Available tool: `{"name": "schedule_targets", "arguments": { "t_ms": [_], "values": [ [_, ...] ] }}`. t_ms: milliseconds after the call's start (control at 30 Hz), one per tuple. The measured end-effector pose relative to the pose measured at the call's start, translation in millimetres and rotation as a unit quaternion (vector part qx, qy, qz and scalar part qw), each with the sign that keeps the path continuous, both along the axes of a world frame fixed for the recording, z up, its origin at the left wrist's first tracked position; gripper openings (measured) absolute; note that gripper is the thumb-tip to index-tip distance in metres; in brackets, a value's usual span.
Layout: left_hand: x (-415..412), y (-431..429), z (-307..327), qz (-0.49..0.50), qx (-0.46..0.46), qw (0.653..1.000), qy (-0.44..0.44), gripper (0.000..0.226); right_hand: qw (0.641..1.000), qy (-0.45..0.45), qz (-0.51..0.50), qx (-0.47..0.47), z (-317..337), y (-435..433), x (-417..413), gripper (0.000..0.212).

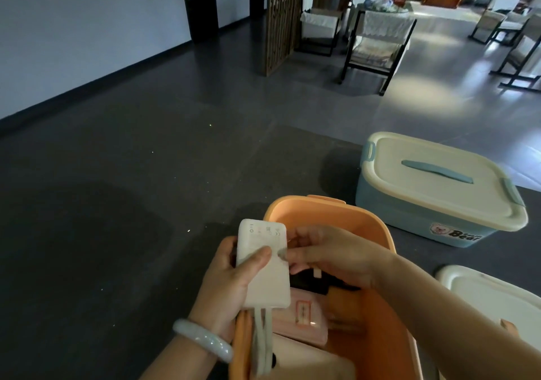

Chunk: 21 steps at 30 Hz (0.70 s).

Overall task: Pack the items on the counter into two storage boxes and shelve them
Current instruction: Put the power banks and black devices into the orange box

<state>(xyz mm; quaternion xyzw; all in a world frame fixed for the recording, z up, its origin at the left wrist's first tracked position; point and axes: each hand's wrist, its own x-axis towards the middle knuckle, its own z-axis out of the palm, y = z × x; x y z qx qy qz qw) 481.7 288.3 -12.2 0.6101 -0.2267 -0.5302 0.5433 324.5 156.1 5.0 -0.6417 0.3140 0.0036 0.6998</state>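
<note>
My left hand [227, 280] grips a white power bank [265, 274] upright over the left side of the open orange storage box [336, 215]. A white cable [262, 341] hangs from the power bank's lower end. My right hand [330, 255] pinches the power bank's right edge with curled fingers. Inside the orange box lie a pink case [301, 318] and a dark item [310, 284]. A closed blue storage box [433, 221] with a cream lid [433, 177] stands on the floor to the right.
A loose cream lid [497, 297] lies at the right edge. Dark floor [131, 189] spreads to the left and ahead. Chairs [377, 42], a wooden screen [281, 19] and tables stand far back.
</note>
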Motion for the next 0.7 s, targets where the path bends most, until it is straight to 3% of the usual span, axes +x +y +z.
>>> {"name": "schedule_targets", "arguments": {
  "t_ms": [100,333,533,633,700],
  "values": [
    [-6.2,0.2,1.1,0.011,-0.006,1.0,-0.016,0.044,0.994,-0.006,-0.049,0.097,2.2,17.1,3.1,0.046],
    [-9.0,6.0,4.0,0.002,-0.002,0.996,-0.087,0.041,0.985,-0.007,-0.13,0.114,-6.3,30.5,1.4,0.042],
    [-3.7,20.4,-10.2,-0.036,-0.001,0.993,-0.113,0.034,0.995,0.091,-0.028,0.018,4.0,2.7,-31.4,0.053],
    [-6.3,25.6,-13.8,-0.074,0.01,0.99,-0.12,0.038,0.973,0.203,0.083,-0.067,0.4,4.5,-36.4,0.051],
    [-8.3,26.8,-16.3,-0.083,0.019,0.986,-0.141,0.041,0.966,0.231,0.1,-0.063,-8.2,11.6,-33.5,0.048]
  ]
}}
